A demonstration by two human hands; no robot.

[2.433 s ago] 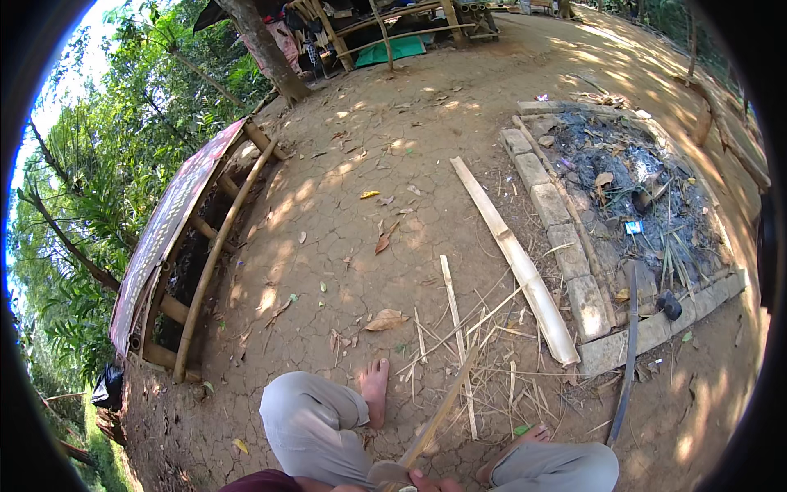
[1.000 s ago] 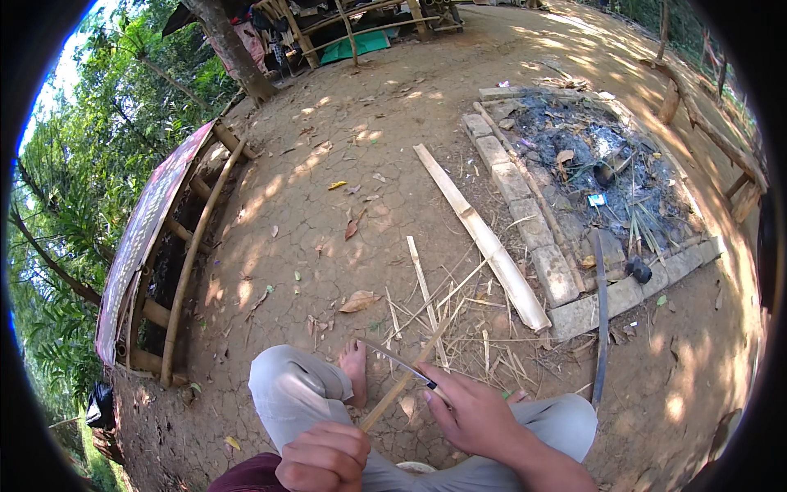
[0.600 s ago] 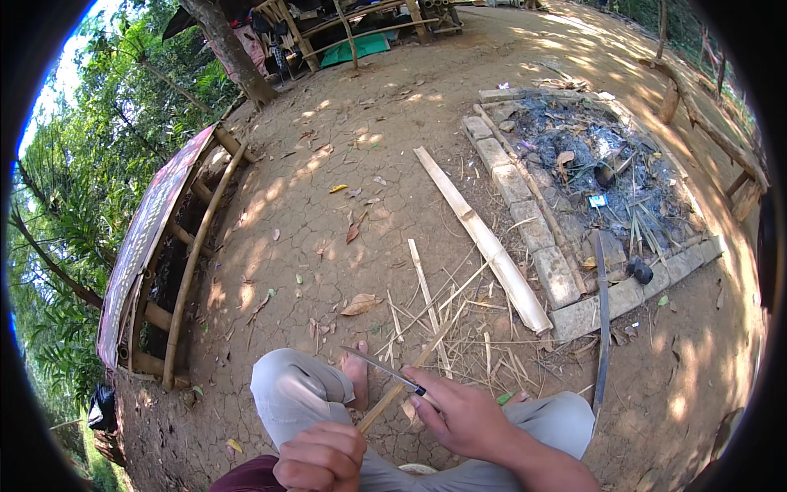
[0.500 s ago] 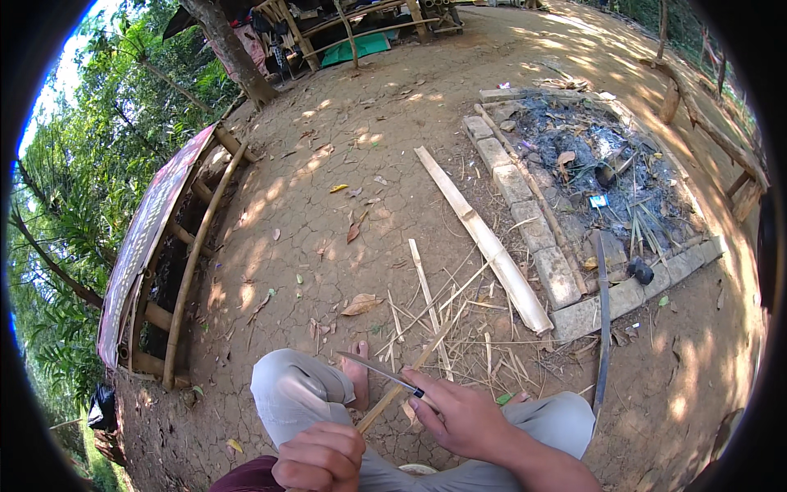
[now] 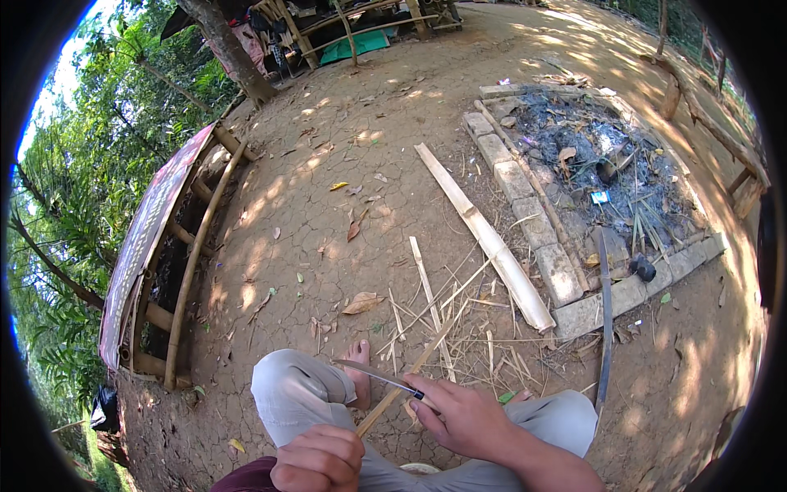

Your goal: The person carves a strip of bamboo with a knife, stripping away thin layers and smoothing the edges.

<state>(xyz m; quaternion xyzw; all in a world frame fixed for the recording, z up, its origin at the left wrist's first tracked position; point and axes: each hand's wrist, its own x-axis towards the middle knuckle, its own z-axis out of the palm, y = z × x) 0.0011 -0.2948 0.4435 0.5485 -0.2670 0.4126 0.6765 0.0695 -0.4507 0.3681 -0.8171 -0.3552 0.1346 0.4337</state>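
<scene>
My left hand (image 5: 318, 459) is closed round the near end of a thin bamboo strip (image 5: 379, 407), which slants up and away to the right between my knees. In my right hand (image 5: 463, 416) is a knife (image 5: 373, 371) with a dark handle. Its blade points left and lies across the strip, just beyond my right fingers. My right fingers close round the handle and hide part of the strip beneath them. Past the strip's far end, thin bamboo shavings (image 5: 492, 348) are scattered on the ground.
A wide split bamboo piece (image 5: 484, 234) lies ahead, beside a brick-edged fire pit (image 5: 516, 184) holding ash. Against the pit's near corner leans a long dark blade (image 5: 606, 328). A low bamboo bench (image 5: 197, 262) stands at left, a tree trunk (image 5: 225, 49) behind it.
The knife blade has shifted very slightly left along with my right hand. Both hands keep their grips, and the strip stays almost where it was.
</scene>
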